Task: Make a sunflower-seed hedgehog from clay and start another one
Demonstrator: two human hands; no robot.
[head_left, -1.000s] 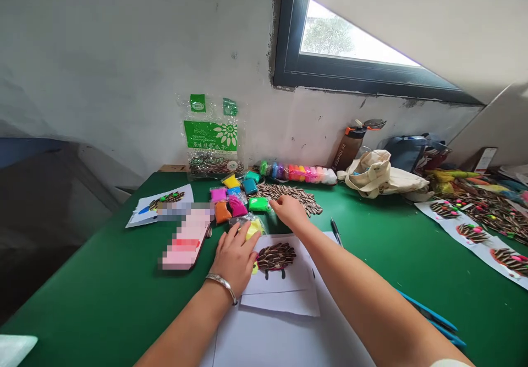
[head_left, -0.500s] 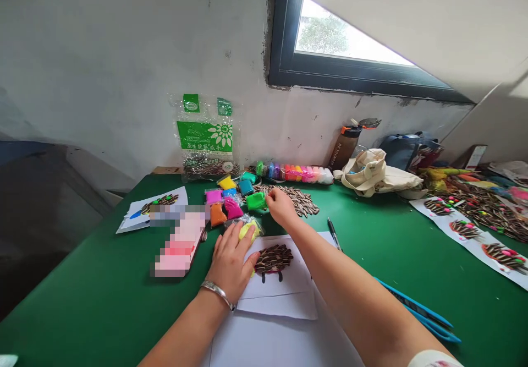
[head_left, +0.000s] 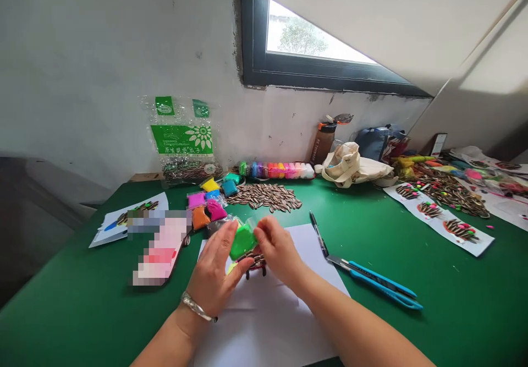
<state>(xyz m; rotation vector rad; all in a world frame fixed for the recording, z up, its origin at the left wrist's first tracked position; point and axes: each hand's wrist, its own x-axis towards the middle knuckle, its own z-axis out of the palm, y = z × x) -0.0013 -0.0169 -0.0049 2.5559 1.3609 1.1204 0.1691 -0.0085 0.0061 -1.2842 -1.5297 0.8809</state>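
In the head view, the right hand [head_left: 280, 246] is bent inward, thumb and fingertips pinching the clear edge of a small bright green plastic-wrapped packet [head_left: 242, 241]. The left hand [head_left: 212, 265], with a silver metal bangle [head_left: 198, 307] at its wrist, is on the packet's other side, long fingers close together and thumb held apart; whether it grips the packet too, I cannot tell.

The packet is raised between both hands, above a picture of dark striped seeds with short black painted legs [head_left: 254, 258] (half hidden just now by hands and packet). Beneath lies a large white paper sheet [head_left: 268, 323] on the green tabletop [head_left: 412, 345].

Just beyond the left hand are more wrapped packets, among them an orange one [head_left: 200, 218] and a magenta one [head_left: 216, 210]. Behind the right hand spreads a flat heap of striped seeds [head_left: 268, 196]. Right of the sheet, a slim black pen [head_left: 319, 234] points toward a light-blue plastic utility knife [head_left: 377, 281], its blade out.
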